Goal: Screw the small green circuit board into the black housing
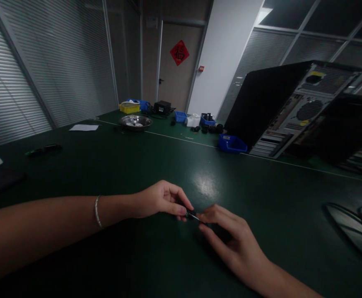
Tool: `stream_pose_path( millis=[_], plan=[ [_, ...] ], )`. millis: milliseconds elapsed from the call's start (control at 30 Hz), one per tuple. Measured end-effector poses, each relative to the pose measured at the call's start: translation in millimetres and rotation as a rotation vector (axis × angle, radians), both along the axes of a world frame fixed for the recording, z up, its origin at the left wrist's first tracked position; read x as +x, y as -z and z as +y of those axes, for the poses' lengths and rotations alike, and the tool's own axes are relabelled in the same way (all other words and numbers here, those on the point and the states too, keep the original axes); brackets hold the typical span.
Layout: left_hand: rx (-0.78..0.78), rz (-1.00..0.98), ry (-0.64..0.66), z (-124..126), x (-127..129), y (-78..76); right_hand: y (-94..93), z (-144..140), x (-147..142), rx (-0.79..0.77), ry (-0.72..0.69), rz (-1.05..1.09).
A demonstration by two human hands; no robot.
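My left hand (160, 199) and my right hand (230, 240) meet low over the dark green table (168, 165). Between their fingertips is a small thin tool (193, 216) with a dark handle and a short metal shaft, like a little screwdriver. The left thumb and fingers pinch its handle end. The right fingertips touch its other end. A thin bracelet (97, 211) sits on my left wrist. Most of the tool is hidden by the fingers.
A computer case (295, 107) lies open at the back right, with a blue bin (232, 144) before it. Further back stand a metal bowl (135, 122), a yellow bin (129, 108) and more blue bins. Cables (355, 223) lie at the right; a paper sheet (83, 127) at the left.
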State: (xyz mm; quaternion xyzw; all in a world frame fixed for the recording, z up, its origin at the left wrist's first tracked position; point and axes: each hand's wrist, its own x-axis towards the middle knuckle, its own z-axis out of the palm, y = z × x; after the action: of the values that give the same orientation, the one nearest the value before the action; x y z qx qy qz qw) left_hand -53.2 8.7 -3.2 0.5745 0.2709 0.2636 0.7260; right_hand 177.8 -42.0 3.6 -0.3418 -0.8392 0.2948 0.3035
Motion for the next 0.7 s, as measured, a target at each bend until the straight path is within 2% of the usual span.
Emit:
stream_pose_path(
  millis=[100,333,700],
  plan=[
    [0.011,0.002,-0.009,-1.3,0.5,-1.8,-1.8,-2.4,-2.6,-0.001,0.028,-0.019],
    [0.049,-0.014,-0.12,-5.6,2.2,-1.5,-4.1,-3.2,-5.0,0.011,0.074,-0.024],
    [0.037,-0.024,-0.101,-7.7,4.1,-2.5,-3.3,-1.3,-2.9,0.007,0.048,-0.04]
  ],
)
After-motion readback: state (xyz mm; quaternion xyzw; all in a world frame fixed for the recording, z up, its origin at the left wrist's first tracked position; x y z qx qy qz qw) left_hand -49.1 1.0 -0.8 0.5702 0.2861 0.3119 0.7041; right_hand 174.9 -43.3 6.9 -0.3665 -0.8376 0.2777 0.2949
